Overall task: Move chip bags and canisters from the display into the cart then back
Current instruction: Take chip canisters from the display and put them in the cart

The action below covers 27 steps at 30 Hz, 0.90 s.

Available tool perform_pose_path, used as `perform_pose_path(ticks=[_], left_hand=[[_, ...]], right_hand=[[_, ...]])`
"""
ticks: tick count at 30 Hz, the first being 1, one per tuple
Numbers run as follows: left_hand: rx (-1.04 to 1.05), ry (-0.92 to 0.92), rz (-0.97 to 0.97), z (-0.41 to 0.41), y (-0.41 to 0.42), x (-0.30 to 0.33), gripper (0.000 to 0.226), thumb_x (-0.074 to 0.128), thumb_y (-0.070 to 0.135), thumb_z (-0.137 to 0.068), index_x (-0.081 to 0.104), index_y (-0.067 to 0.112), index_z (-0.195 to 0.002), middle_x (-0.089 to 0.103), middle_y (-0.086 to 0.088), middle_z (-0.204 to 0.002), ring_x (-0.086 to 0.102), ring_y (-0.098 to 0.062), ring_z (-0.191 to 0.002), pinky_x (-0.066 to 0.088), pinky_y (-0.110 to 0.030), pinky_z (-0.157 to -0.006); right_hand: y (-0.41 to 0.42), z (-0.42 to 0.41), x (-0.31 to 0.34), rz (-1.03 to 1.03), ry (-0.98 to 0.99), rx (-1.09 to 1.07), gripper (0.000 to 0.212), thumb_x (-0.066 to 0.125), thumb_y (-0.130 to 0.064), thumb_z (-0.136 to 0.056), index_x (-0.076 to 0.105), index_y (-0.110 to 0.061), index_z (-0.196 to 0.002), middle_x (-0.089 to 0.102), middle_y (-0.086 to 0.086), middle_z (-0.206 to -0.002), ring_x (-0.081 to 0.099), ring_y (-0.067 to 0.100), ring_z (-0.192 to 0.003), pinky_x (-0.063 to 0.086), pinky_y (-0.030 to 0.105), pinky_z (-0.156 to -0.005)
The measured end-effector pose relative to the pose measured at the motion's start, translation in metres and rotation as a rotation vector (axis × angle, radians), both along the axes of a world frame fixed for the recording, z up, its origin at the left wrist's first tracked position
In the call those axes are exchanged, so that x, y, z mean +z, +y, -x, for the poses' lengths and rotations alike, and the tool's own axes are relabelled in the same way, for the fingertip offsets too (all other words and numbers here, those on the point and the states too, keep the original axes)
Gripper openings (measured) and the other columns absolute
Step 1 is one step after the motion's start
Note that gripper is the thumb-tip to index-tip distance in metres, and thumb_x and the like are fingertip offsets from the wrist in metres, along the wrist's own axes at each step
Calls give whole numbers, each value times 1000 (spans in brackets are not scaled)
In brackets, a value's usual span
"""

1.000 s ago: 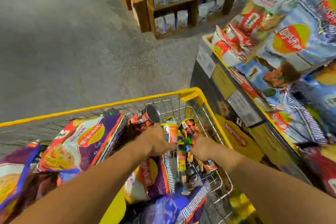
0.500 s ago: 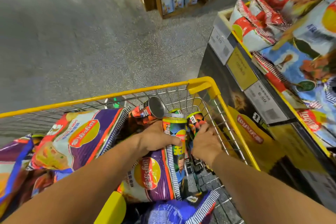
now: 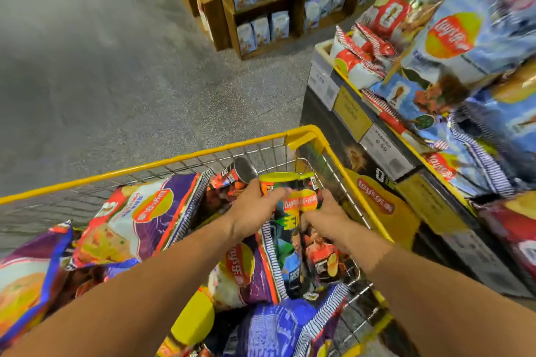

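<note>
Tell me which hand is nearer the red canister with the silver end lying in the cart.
Left. The left hand sits just below the red canister; the right hand is farther right, beyond the yellow-lidded canister.

Both bare forearms reach forward and down from the near edge, angling in toward each other. The left hand (image 3: 255, 209) has its fingers curled in a grip, knuckles up. The right hand (image 3: 326, 216) sits just beside it, fingers wrapped round too.

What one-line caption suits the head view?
Both hands grip upright chip canisters in a yellow cart.
</note>
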<state>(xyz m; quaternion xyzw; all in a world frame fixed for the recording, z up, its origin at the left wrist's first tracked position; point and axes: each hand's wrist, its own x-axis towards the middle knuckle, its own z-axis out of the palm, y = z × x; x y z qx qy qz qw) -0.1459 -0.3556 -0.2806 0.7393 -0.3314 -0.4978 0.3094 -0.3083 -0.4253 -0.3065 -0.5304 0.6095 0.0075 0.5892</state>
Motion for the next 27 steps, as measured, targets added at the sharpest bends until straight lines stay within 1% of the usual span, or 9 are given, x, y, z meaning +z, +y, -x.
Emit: perform_pose_path(ticks=[3,8,11,12,15,19,21,24,27], left_hand=[[83,16,35,1,0,23,60,56,64,-83,53,19,-123,55,14,-126,50,-11,-119,35,-32,-98],[91,72,199,11,0,70,65,61,77,-71,63,29,-115,71,7,-111,64,-18,-109,43,-45,-105],[90,113,218,17,3,92,50,65,67,-79,51,30,-111,64,19,-102,61,2,-98,45,-21,-94],[78,117,237,21,4,104,49,68,64,-80,53,28,-109,67,16,-99,64,4,-91,49,-19,-88],[53,157,293,33,6,129,84,78,76,-57,59,25,-121,74,1,-108,72,-18,-97,54,-44,-94],[-41,167,341,53,5,157,66,78,63,-68,64,19,-115,77,0,-97,74,-19,-89,58,-40,-85],[-74,109,368,65,6,171,58,76,68,-66,68,26,-106,77,6,-95,73,-15,-89,56,-36,-83],[-136,74,419,94,3,192,33,74,56,-76,72,27,-93,77,9,-91,71,-11,-89,52,-29,-79],[-207,124,442,127,-3,205,48,79,62,-63,75,26,-95,77,7,-93,72,-15,-92,53,-33,-83]], right_hand=[[-2,11,27,-44,-158,-66,51,66,1,-62,53,-24,-104,66,10,-86,57,23,-69,46,31,-58],[3,25,86,-38,-320,-102,55,65,-15,-57,53,-22,-110,61,18,-86,51,27,-56,44,33,-51],[9,38,118,-55,-392,-112,55,64,-22,-60,48,-13,-113,57,27,-92,49,29,-44,43,34,-47],[13,44,131,-52,-408,-106,56,65,-21,-65,48,-9,-117,58,28,-96,53,32,-47,46,35,-48],[25,65,163,44,-390,-90,40,65,-14,-82,53,-10,-120,66,19,-108,62,29,-82,49,34,-67],[36,98,194,154,-384,-115,39,71,-13,-84,60,-19,-121,70,5,-117,66,18,-97,48,30,-71],[41,113,208,184,-402,-131,40,74,-14,-82,63,-23,-119,73,2,-114,70,20,-100,53,32,-75],[49,145,228,225,-451,-196,35,76,-16,-82,67,-18,-116,74,7,-112,71,24,-98,57,35,-81],[55,183,236,245,-500,-259,52,83,-30,-70,68,-15,-117,73,11,-114,68,33,-109,50,50,-102]])
